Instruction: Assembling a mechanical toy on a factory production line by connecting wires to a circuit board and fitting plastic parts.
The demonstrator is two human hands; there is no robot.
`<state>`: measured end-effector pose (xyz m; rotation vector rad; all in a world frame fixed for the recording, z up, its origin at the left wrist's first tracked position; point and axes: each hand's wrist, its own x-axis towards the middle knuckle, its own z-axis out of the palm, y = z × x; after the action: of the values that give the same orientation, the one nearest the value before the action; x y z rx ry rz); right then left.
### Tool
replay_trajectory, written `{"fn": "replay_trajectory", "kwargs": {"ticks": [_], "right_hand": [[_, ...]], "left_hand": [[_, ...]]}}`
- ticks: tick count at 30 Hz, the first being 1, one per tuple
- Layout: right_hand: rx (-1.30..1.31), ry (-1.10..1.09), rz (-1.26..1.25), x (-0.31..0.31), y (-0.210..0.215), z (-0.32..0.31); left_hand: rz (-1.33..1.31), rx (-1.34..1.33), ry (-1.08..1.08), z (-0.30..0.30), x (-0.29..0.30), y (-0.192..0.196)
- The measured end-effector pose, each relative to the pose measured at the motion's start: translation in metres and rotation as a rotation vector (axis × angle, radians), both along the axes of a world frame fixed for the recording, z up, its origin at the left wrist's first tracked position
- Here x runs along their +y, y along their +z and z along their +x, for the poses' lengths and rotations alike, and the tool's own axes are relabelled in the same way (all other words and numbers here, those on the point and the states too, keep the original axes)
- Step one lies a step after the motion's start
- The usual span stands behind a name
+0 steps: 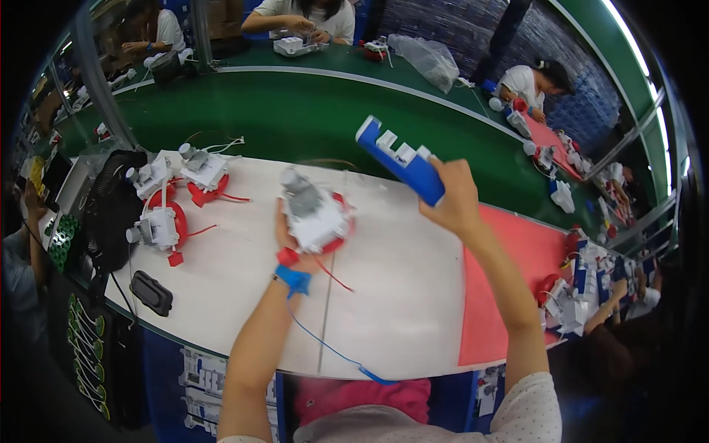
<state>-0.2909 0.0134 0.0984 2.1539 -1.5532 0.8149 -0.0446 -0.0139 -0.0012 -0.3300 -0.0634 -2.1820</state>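
Observation:
My left hand (283, 235) is closed around a white plastic assembly (316, 221) with a grey motor-like part on top and a red round piece behind it. The assembly is blurred, and a red wire dangles from it over the white tabletop (391, 295). A blue wrist strap (294, 279) with a cord is on my left wrist. Raised over the table's far side, my right hand (452, 198) grips the lower end of a long blue plastic cover (410, 171) with white notched tabs along its upper side. Some fingers of both hands are hidden.
Several similar assemblies (156, 225) lie at the table's left, near a black case (151, 293) and a black bag (111, 210). A pink mat (502, 295) covers the right side. Beyond runs a green conveyor belt (295, 111); co-workers sit across it and at right.

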Motion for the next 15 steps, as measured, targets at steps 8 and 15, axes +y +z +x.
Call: {"fn": "replay_trajectory", "kwargs": {"ticks": [8,15], "right_hand": [[0.136,0.199,0.049,0.105,-0.021,-0.008],[0.188,0.393,0.070,0.133,-0.041,-0.008]], "left_hand": [[0.152,-0.389,0.315,0.015,-0.013,0.012],[0.099,-0.484,0.311,0.015,-0.010,0.012]]}}
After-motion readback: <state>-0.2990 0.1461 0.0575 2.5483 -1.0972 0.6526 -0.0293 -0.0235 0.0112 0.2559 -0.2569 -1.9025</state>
